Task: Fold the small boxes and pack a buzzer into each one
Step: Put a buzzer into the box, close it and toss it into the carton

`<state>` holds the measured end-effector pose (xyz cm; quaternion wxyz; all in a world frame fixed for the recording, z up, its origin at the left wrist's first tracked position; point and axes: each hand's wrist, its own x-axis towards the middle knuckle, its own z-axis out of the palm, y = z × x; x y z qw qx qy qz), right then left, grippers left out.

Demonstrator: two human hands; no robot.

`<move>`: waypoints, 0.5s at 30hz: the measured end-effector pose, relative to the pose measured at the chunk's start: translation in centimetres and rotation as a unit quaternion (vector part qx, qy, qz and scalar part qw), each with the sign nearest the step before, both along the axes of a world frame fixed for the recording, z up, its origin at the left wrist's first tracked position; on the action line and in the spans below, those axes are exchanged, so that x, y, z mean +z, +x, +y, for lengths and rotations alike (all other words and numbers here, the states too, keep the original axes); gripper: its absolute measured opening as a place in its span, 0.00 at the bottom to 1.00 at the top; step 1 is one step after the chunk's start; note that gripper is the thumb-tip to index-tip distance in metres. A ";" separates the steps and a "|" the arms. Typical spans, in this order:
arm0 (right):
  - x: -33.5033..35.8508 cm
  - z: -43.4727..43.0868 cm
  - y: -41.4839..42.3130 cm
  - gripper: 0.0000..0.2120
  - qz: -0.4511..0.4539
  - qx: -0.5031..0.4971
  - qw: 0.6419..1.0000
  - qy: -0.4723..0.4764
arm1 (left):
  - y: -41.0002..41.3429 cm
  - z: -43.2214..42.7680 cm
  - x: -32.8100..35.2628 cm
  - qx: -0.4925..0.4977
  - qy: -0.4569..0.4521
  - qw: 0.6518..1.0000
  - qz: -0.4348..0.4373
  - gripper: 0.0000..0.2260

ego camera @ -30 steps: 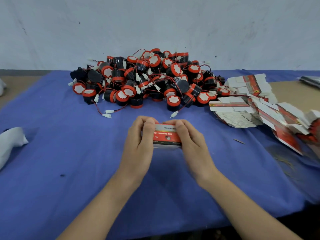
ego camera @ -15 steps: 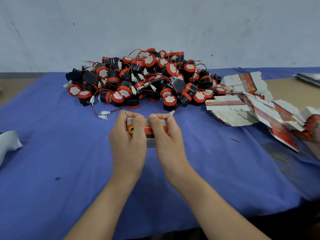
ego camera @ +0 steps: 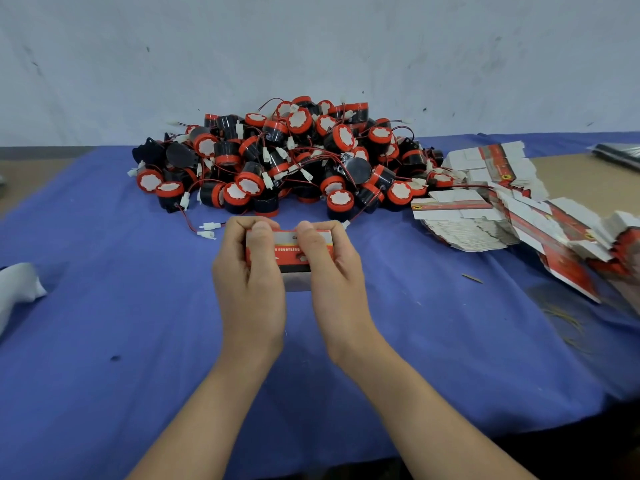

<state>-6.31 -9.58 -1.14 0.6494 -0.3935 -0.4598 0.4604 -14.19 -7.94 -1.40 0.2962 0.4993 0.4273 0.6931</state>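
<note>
The left hand [ego camera: 250,271] and the right hand [ego camera: 335,271] both grip one small red-and-white box [ego camera: 290,252], fingers curled over its top edge and thumbs pressed on the printed face turned toward the person. The left hand covers the box's left end and the right hand its right end. A grey flap shows below the red face, between the two palms. The box sits about the middle of the bench [ego camera: 104,341], which is covered in blue cloth; whether it touches the cloth cannot be told. Just beyond the fingers, toward the far edge, lies a big heap of black-and-red buzzers [ego camera: 287,161] with red wires and white plugs, two plugs trailing near the left hand. Near the far right corner, fanned stacks of flat unfolded boxes [ego camera: 485,209] spread along the right edge. A white object [ego camera: 17,289] lies at the left edge.
</note>
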 end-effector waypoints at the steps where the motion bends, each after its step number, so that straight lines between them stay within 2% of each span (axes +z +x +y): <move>1: -0.1 0.0 0.0 0.07 -0.005 -0.011 1.000 0.005 | 0.1 0.0 0.0 0.006 0.005 1.000 0.006 0.09; 9: -0.2 -0.1 0.9 0.09 0.009 -0.073 0.997 0.019 | 1.4 -0.3 0.1 -0.049 -0.006 0.999 -0.001 0.09; 15: -0.6 -0.1 1.1 0.10 -0.002 -0.079 0.997 0.007 | 2.0 0.0 -0.2 -0.035 -0.033 0.999 -0.009 0.09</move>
